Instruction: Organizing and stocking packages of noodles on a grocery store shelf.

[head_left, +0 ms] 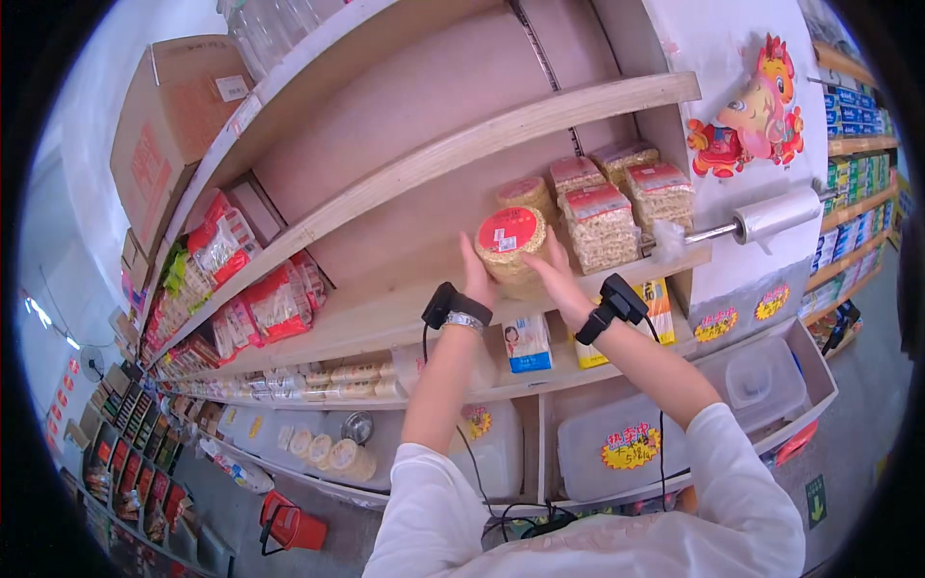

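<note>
Between my left hand (477, 272) and my right hand (556, 271) is a round stack of dried noodles (512, 238) with a red label on top. Both hands hold it from its sides, at the front of the wooden shelf. Right behind it stands another round noodle stack (530, 192). Square packs of dried noodles (596, 224) with red and white labels stand to the right, more of them behind and beside. Whether the held stack's base touches the shelf cannot be told.
Bagged goods (278, 300) lie at the left of the shelves, below a cardboard box (181, 108). A roll of plastic bags (777, 213) sticks out on a metal rod at the right. Lidded plastic bins (614, 448) line the bottom. A red basket (300, 527) stands on the floor.
</note>
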